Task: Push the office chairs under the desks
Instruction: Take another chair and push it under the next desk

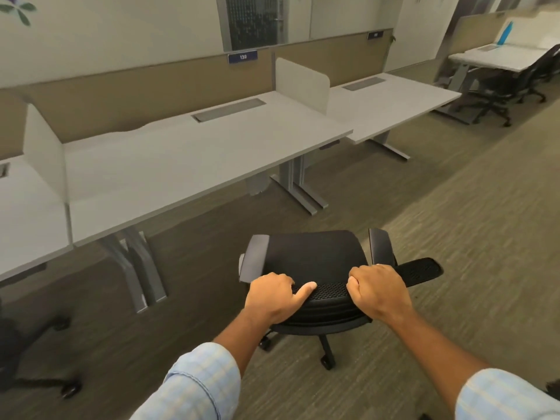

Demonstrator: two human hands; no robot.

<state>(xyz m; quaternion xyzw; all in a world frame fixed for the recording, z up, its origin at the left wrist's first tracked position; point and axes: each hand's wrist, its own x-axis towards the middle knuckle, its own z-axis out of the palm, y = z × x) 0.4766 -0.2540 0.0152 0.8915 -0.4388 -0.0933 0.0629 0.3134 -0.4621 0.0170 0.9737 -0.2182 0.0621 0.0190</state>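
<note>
Two hands grip the black office chair's mesh backrest top: left hand and right hand, both closed. Chair stands on carpet, apart from the white desk.

An open-plan office: partitioned desks in rows, wheeled chairs, numbered placards.

Left hand: we have it palm down, knuckles up, fingers curled over and closed in a grip, thumb stretched out toward the right.
Right hand: we hold it palm down too, fingers folded under into a closed grip.
Arms: we reach both forward, forearms bare, converging slightly.
Sleeves: light blue checked, pushed up to mid-forearm.
</note>
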